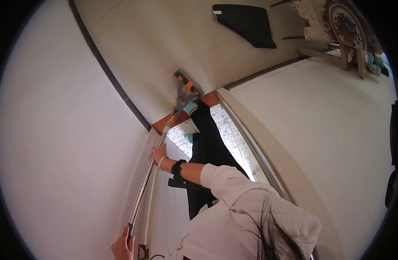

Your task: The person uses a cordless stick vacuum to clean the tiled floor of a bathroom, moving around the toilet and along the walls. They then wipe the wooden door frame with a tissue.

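My right hand point(159, 153), with a bracelet and a black wrist strap, is closed around the metal pole point(143, 188) of a mop. Farther down the picture, my left hand point(123, 245) grips the dark handle end point(130, 230) of the same pole. At the other end, the mop's grey and black head point(188, 85) with orange parts rests on the beige tiled floor point(147, 48), slightly blurred. It lies just beyond a reddish-brown door sill point(213, 98). One of my light blue slippers point(190, 107) is at the sill; the other point(188, 138) is behind it.
White walls point(65, 130) with dark skirting point(101, 61) flank the floor. A door frame point(251, 130) runs close on the right. A black mat point(247, 24) lies farther out. Furniture with a patterned cover point(343, 24) stands upper right. Blue-and-white tiles point(230, 130) lie under me.
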The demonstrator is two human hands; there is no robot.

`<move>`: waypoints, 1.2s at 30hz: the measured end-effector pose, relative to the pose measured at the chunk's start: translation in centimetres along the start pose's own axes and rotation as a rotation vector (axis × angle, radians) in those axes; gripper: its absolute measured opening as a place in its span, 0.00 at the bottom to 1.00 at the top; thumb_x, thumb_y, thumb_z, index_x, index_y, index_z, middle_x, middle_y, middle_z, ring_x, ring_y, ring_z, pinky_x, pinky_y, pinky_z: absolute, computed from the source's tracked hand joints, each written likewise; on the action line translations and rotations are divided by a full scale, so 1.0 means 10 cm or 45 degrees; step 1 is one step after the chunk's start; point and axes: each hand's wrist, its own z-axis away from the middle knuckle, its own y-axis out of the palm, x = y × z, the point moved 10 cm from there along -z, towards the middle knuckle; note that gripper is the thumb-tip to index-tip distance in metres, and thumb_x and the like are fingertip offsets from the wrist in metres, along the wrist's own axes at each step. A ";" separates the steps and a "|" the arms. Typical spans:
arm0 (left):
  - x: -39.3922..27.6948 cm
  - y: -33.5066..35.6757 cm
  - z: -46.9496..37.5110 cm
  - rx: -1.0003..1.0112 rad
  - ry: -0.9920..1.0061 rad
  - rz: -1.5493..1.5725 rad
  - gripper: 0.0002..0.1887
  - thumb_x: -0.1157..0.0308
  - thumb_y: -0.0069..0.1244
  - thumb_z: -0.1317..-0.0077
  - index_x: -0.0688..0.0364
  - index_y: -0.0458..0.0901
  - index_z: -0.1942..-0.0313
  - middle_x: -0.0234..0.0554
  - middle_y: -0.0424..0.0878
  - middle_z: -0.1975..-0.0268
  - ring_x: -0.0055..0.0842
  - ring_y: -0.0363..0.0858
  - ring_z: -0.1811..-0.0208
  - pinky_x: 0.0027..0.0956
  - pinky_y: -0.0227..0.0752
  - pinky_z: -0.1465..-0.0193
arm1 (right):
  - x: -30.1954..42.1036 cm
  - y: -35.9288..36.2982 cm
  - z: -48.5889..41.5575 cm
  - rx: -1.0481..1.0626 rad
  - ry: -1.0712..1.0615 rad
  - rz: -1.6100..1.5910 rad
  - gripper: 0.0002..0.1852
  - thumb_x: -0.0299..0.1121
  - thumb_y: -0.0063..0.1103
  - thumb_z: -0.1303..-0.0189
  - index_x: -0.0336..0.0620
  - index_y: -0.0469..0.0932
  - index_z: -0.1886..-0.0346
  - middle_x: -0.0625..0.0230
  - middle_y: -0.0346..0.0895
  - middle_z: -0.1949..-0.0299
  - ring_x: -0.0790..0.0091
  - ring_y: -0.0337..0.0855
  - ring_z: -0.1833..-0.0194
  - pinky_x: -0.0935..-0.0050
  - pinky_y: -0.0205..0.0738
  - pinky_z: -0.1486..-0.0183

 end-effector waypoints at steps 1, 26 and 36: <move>-0.02 0.01 -0.03 -0.058 0.083 0.057 0.18 0.70 0.49 0.38 0.55 0.73 0.47 0.45 0.81 0.69 0.36 0.78 0.71 0.35 0.72 0.70 | 0.06 -0.07 -0.04 -0.022 -0.047 -0.035 0.20 0.24 0.49 0.47 0.39 0.51 0.55 0.60 0.66 0.80 0.65 0.72 0.85 0.67 0.69 0.87; -0.98 2.86 0.43 -0.168 -0.195 1.018 0.34 0.71 0.50 0.39 0.43 0.55 0.34 0.58 0.80 0.68 0.52 0.78 0.71 0.42 0.70 0.69 | -0.11 -1.28 -0.54 -0.040 -0.297 1.464 0.36 0.35 0.48 0.47 0.38 0.47 0.36 0.36 0.74 0.57 0.38 0.76 0.55 0.49 0.70 0.52; -2.06 6.08 2.14 0.161 -0.369 1.608 0.36 0.68 0.54 0.42 0.47 0.56 0.34 0.53 0.81 0.58 0.48 0.81 0.64 0.40 0.72 0.64 | -1.97 -4.08 0.23 0.035 -0.088 1.696 0.27 0.32 0.46 0.41 0.38 0.55 0.39 0.48 0.78 0.62 0.49 0.79 0.61 0.47 0.64 0.49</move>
